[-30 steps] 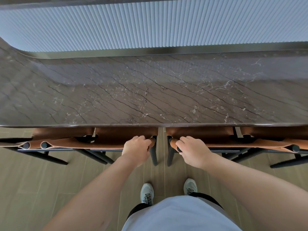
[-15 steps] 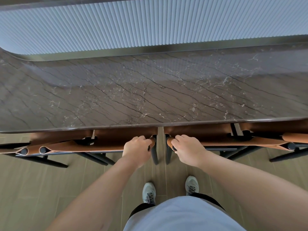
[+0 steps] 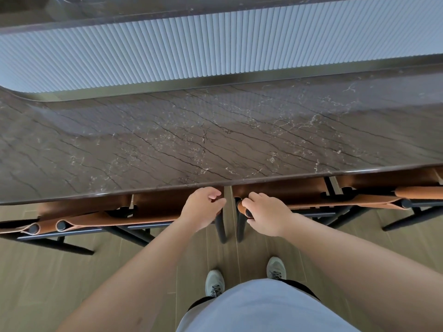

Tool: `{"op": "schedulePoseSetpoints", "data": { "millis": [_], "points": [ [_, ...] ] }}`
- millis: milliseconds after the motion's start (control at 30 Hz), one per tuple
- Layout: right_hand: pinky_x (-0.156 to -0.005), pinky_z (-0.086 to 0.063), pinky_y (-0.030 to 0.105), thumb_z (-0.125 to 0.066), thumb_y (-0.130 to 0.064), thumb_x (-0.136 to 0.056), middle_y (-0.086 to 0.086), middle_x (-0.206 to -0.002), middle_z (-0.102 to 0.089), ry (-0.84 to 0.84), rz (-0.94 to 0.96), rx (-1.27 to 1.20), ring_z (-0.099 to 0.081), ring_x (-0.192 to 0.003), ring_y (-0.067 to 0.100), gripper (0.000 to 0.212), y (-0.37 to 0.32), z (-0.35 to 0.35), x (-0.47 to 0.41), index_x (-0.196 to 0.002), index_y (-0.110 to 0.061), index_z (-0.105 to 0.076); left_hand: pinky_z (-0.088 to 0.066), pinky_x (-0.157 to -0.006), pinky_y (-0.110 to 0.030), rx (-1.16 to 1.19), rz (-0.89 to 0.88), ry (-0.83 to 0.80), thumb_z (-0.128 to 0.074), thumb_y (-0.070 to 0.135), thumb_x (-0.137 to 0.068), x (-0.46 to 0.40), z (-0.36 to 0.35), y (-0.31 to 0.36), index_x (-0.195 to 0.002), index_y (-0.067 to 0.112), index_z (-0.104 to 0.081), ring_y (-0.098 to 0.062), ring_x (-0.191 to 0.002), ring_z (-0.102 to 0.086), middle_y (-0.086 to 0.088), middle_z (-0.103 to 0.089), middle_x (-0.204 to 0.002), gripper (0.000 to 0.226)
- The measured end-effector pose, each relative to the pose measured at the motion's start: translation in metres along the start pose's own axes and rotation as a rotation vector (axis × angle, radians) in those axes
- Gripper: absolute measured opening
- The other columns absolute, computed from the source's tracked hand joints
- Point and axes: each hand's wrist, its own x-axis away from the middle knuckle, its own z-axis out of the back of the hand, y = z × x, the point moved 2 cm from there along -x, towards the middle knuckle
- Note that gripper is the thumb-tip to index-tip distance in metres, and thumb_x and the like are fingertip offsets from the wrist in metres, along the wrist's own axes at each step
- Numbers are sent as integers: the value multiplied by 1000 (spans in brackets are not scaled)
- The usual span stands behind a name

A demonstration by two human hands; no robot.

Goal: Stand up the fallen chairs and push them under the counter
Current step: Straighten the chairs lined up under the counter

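glossy marble counter (image 3: pixel 215 144), tan leather chairs (image 3: pixel 134 218)

Two chairs standing upright side by side, seats tucking under the counter (image 3: pixel 215 144), a dark brown veined marble slab with a rounded front edge. Left chair (image 3: pixel 143 218) and right chair (image 3: pixel 335 203): tan leather slung over black round-bar frames, black legs resting on the floor. Backrest tops sticking out just past the counter edge. Inner posts sitting near each other, narrow gap between.
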Motion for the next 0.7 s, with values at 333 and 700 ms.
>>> {"op": "schedulePoseSetpoints", "data": {
  "millis": [333,700],
  "points": [
    [-76,-45,22,-65,-43,-83,-12,-105,-61,290,-565,-996,-61,-95,8,26,0,19,23,-105,-31,-61,-49,-80,-31,918,126,-119,-65,35,-82,9,17,47,-104,26,-73,-11,-84,-72,2,-77,-99,25],
    [-76,-57,32,-58,-28,-96,5,-104,-75,705,-784,-1779,-73,-94,22,23,-12,42,88,-112,-14,-66,-48,-91,-34,978,98,-407,-47,20,-100,32,-11,81,-117,19,-67,-21,-103,-67,-6,-72,-112,26]
  ]
}}
